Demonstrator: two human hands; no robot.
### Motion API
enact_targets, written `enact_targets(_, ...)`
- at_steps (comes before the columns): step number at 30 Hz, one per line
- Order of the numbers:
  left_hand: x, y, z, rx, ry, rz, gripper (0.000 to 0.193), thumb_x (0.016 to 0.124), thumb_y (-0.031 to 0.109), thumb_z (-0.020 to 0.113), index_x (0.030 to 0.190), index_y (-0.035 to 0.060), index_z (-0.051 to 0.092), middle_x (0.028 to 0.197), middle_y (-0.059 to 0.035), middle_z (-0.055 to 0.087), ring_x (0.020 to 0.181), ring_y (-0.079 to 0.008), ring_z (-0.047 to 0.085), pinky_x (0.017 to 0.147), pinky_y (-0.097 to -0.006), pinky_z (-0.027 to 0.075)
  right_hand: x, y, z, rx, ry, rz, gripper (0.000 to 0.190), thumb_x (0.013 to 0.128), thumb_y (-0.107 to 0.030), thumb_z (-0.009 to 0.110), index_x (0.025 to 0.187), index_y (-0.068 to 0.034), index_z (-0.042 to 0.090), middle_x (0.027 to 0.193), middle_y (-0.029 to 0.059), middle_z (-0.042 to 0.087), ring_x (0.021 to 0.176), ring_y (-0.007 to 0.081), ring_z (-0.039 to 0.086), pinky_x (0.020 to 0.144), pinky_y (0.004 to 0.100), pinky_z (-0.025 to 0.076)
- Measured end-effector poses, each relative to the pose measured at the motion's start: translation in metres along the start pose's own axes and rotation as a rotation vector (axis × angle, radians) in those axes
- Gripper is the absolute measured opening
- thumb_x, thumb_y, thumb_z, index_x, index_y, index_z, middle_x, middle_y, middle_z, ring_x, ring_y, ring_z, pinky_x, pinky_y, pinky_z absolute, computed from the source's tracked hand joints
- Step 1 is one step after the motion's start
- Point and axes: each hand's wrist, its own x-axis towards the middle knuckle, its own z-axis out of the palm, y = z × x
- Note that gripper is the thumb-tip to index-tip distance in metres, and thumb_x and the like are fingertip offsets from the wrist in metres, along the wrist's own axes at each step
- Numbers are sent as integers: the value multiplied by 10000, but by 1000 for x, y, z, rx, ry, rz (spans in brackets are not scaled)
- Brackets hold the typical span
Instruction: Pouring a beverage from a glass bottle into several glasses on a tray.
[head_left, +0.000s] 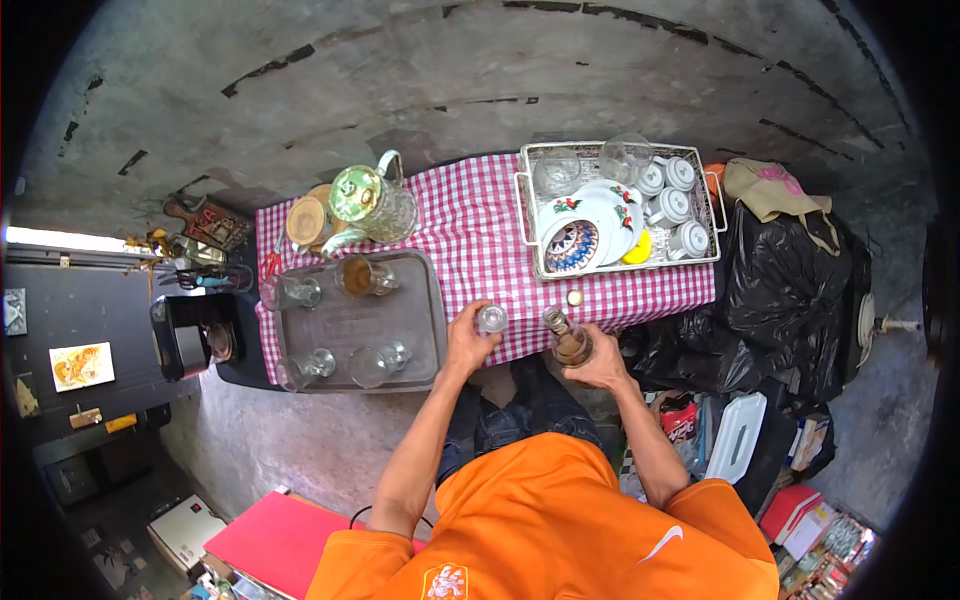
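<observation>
My left hand (466, 339) grips a small clear glass cup (492, 319) over the front part of the checked tablecloth (480, 217). In my right hand (604, 358) is a glass bottle (573, 346) with brown liquid inside; its neck points away from me and looks uncapped. A small round yellowish cap (575, 298) lies on the cloth just beyond the bottle. Left of my left hand is a dark rectangular tray (360, 300). On it are a glass mug of brown drink (364, 277) and several other glasses, among them a stemmed glass (375, 365).
A white wire basket (530, 244) at the back right holds plates (600, 196), upturned cups (669, 206) and glass jars. A green-lidded glass pitcher (375, 202) stands behind the tray, beside wooden-lidded containers (307, 220). Black plastic bags (780, 300) bulge at the table's right end.
</observation>
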Motion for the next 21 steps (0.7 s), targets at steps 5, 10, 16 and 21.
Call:
enact_targets(5, 11, 3, 16, 61, 25, 44, 548, 620, 7, 761, 1150, 13, 620, 1079, -146, 672, 1014, -269, 672, 873, -368, 533, 6, 3, -20, -18, -120, 23, 779, 515, -265, 853, 1183, 25, 576, 1047, 198, 700, 964, 318, 690, 887, 378, 537)
enact_targets(10, 14, -3, 24, 83, 33, 93, 551, 602, -12, 770, 1129, 22, 611, 1076, -175, 651, 1020, -359, 639, 894, -417, 515, 17, 8, -17, -160, -202, 59, 766, 500, -288, 844, 1156, 21, 596, 1026, 216, 699, 972, 339, 688, 905, 389, 533)
enact_targets(16, 25, -8, 20, 86, -56, 94, 592, 629, -26, 761, 1193, 31, 592, 1164, -181, 639, 1086, -362, 622, 914, -408, 520, 33, 6, -10, -272, -224, 144, 781, 513, -315, 848, 1160, 39, 592, 1065, 223, 695, 1003, 355, 680, 930, 380, 530)
enact_targets(21, 25, -21, 22, -31, -63, 111, 597, 643, -26, 765, 1210, 45, 592, 1175, -180, 641, 1090, -357, 628, 926, -408, 526, 34, -10, -8, -315, -249, 173, 808, 504, -321, 851, 1179, 37, 586, 1088, 226, 689, 1021, 352, 674, 941, 383, 529)
